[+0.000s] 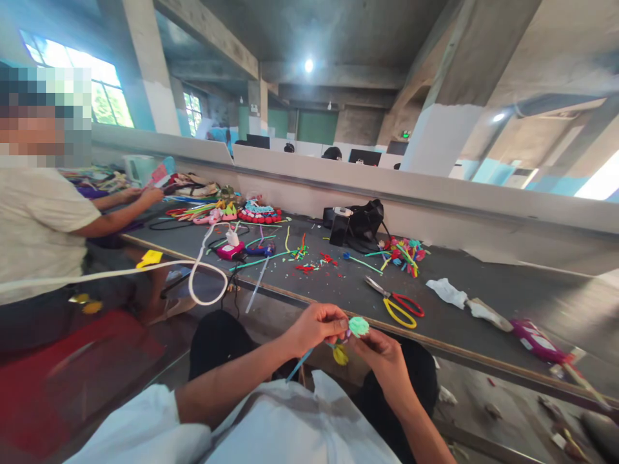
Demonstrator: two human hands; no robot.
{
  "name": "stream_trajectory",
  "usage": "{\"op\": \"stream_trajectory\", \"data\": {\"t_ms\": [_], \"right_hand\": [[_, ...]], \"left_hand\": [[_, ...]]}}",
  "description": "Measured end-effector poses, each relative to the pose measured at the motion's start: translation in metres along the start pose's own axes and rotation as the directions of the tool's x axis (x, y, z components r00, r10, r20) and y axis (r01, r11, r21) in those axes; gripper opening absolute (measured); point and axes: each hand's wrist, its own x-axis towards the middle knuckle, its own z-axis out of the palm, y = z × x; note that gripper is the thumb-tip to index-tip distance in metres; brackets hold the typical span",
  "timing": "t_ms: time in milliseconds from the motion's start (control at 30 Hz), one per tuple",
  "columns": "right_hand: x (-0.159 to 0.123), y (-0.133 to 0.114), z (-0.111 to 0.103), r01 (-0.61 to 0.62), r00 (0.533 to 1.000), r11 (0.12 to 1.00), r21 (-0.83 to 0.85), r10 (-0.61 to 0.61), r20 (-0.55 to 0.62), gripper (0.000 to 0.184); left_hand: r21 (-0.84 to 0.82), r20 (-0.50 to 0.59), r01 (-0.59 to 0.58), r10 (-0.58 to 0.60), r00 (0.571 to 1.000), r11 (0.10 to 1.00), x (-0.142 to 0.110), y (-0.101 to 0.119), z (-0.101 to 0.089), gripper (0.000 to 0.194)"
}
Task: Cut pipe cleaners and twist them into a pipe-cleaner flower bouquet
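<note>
Just in front of the table edge, above my lap, both hands meet at a small mint-green fuzzy flower (pixel 358 326) that looks made of pipe cleaner. My left hand (pixel 316 328) is closed in a pinch at its left side, where a bit of purple shows. The fingertips of my right hand (pixel 382 361) close on its lower right edge. A yellow fuzzy piece (pixel 340 354) hangs below, and a blue stem (pixel 300 364) runs down under my left wrist. How these join is hidden by my fingers. Scissors with red and yellow handles (pixel 399 306) lie open on the table beyond my right hand.
Pipe cleaner scraps (pixel 329 259) litter the dark table (pixel 464 303). A colourful bundle (pixel 409 256), a black bag (pixel 367 222) and a magenta glue gun (pixel 539 341) lie around. A white cable (pixel 193 290) loops at left. Another person (pixel 43 225) works there, holding something pink and blue.
</note>
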Motion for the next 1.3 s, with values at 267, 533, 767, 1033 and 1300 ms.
{"op": "stream_trajectory", "data": {"t_ms": [267,533,767,1033,1300], "right_hand": [[0.017,0.006,-0.010,-0.039,0.999,0.996,0.082,0.038,0.018,0.028],[0.025,-0.006,-0.017,0.000,1.000,1.000,-0.005,0.000,0.006,0.022],[0.035,-0.035,-0.020,0.053,0.998,0.987,-0.152,-0.048,0.037,0.019],[0.043,-0.070,-0.031,0.153,0.981,0.917,-0.369,-0.096,0.169,0.012],[0.057,-0.099,-0.046,0.253,0.960,0.850,-0.462,-0.162,0.227,0.013]], "left_hand": [[0.214,-0.031,-0.073,0.082,0.996,0.974,-0.004,0.004,0.002,0.038],[0.397,-0.021,-0.201,0.227,0.974,0.896,0.000,0.010,0.002,0.024],[0.643,0.016,-0.268,0.337,0.942,0.718,-0.001,0.032,0.001,0.039],[0.642,0.048,-0.191,0.209,0.977,0.743,0.020,0.063,-0.006,0.015],[0.629,0.184,-0.222,0.135,0.974,0.745,0.034,0.109,-0.017,0.019]]}}
